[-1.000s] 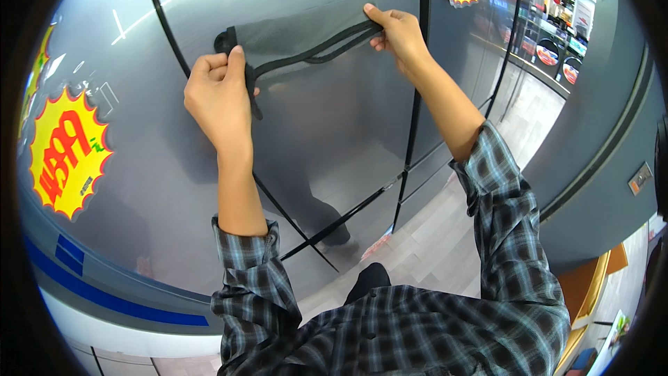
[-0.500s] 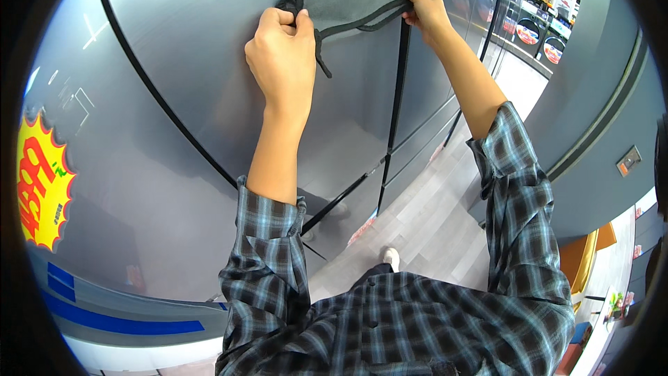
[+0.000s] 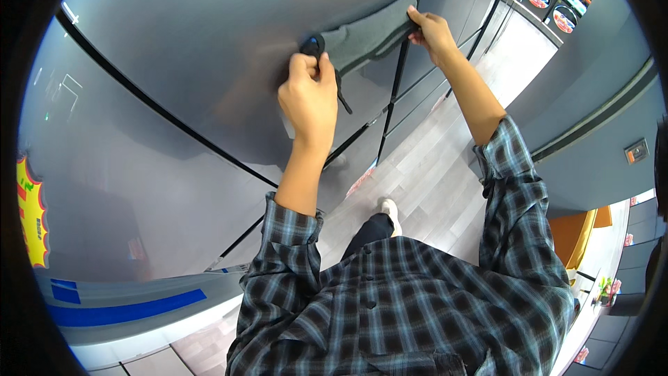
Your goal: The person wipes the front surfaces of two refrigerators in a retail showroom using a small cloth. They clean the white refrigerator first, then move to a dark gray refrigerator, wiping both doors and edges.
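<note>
A grey cloth (image 3: 369, 31) with black edging is stretched between my hands in front of a glossy dark grey fridge door (image 3: 209, 49). My left hand (image 3: 309, 101) pinches its near left end, where black trim and a small blue spot show above the fingertips. A short black strip hangs down beside that hand. At the far right end my right hand (image 3: 435, 33) grips the cloth between thumb and fingers, near the dark gap between two doors. The cloth slopes up to the right, its lower edge sagging. Whether it touches the door I cannot tell.
On the left door is a yellow and red sticker (image 3: 31, 216), with blue tape (image 3: 129, 310) lower down. Another grey cabinet (image 3: 584, 125) stands to my right. Below is a pale wood-look floor (image 3: 431, 181); front-loading washers (image 3: 550, 5) stand far off.
Both hands and the cloth sit lower and slightly farther right in view. The cloth now slopes more steeply and hangs looser. The whole view has shifted, and more of my dark trouser leg shows.
</note>
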A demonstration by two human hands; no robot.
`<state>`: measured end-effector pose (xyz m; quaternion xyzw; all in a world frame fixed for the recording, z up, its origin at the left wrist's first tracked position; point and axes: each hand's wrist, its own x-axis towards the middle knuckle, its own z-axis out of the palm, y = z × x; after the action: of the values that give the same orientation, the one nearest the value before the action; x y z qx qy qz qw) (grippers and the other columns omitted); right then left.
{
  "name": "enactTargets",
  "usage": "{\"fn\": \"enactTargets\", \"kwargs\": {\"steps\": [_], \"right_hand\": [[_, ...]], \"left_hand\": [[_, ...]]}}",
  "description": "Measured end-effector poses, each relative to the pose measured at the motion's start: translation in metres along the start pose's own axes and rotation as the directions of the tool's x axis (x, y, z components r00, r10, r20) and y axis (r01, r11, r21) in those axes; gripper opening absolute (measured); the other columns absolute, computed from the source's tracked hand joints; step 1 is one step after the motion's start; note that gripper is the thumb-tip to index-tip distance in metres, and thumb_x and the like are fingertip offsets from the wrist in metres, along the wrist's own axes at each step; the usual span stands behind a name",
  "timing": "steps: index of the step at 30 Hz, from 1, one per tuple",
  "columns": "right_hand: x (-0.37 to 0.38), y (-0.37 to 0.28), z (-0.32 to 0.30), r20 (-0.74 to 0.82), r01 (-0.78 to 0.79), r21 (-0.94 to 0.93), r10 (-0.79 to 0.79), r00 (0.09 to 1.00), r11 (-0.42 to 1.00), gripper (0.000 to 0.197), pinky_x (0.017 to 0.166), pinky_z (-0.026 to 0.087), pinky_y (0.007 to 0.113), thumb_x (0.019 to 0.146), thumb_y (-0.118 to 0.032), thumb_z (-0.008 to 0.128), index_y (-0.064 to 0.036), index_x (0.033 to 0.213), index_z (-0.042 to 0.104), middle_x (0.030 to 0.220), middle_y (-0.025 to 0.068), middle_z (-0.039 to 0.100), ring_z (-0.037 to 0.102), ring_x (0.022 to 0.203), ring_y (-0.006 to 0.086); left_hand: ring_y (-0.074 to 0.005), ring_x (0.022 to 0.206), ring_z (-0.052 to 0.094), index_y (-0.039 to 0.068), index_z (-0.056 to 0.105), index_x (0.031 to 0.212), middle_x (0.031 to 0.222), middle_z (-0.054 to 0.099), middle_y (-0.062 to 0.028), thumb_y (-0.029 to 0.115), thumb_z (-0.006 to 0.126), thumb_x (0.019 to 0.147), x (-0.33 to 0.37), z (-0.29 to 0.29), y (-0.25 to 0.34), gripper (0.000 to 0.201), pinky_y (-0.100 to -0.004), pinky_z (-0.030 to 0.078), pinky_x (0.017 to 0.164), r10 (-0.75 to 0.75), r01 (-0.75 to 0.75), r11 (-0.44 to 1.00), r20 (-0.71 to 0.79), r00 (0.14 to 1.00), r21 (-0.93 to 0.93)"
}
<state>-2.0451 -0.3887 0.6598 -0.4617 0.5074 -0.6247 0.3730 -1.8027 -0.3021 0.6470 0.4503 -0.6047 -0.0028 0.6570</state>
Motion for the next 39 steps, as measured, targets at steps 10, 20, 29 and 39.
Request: {"fn": "enactTargets", "kwargs": {"steps": [10, 20, 29, 39], "right_hand": [[-0.014, 0.109, -0.01, -0.07, -0.357, -0.042, 0.353, 0.933, 0.933, 0.036, 0.047, 0.048, 0.025, 0.086, -0.028, 0.064, 0.0069, 0.096, 0.061, 0.071, 0.0069, 0.059, 0.053, 0.049, 0.013], [-0.042, 0.183, -0.026, -0.18, -0.527, -0.25, 0.495, 0.85, 0.813, 0.036, 0.049, 0.051, 0.03, 0.08, -0.029, 0.069, 0.0061, 0.085, 0.063, 0.071, 0.0132, 0.063, 0.061, 0.054, 0.0195], [-0.062, 0.175, -0.003, -0.196, -0.554, -0.361, 0.52, 0.831, 0.75, 0.029, 0.048, 0.051, 0.028, 0.081, -0.023, 0.065, 0.0055, 0.09, 0.062, 0.072, 0.0135, 0.064, 0.063, 0.056, 0.0192], [-0.064, 0.173, 0.018, -0.131, -0.548, -0.346, 0.539, 0.832, 0.762, 0.032, 0.054, 0.054, 0.032, 0.076, -0.026, 0.07, 0.0037, 0.088, 0.065, 0.072, 0.0164, 0.066, 0.066, 0.06, 0.0224]], "left_hand": [[-0.0234, 0.048, 0.06, 0.002, 0.051, 0.071, 0.057, 0.06, -0.0106, 0.011, 0.066, 0.082, -0.072, 0.008, -0.034, 0.021, -0.0327, 0.045, 0.049, -0.229, 0.206, 0.966, 0.146, 0.962, 0.159], [-0.0123, 0.044, 0.051, -0.001, 0.053, 0.073, 0.057, 0.059, -0.0075, 0.01, 0.065, 0.084, -0.155, 0.023, -0.057, 0.02, -0.0288, 0.041, 0.042, -0.467, 0.458, 0.882, 0.084, 0.88, 0.113], [-0.0129, 0.045, 0.052, -0.003, 0.055, 0.072, 0.062, 0.058, -0.008, 0.01, 0.067, 0.082, -0.192, 0.011, -0.088, 0.021, -0.0267, 0.044, 0.037, -0.567, 0.569, 0.815, -0.047, 0.822, 0.111], [-0.0115, 0.053, 0.051, -0.002, 0.053, 0.08, 0.067, 0.056, -0.0059, 0.015, 0.066, 0.085, -0.17, -0.018, -0.091, 0.022, -0.0251, 0.045, 0.046, -0.677, 0.673, 0.73, -0.005, 0.736, 0.116]]}}
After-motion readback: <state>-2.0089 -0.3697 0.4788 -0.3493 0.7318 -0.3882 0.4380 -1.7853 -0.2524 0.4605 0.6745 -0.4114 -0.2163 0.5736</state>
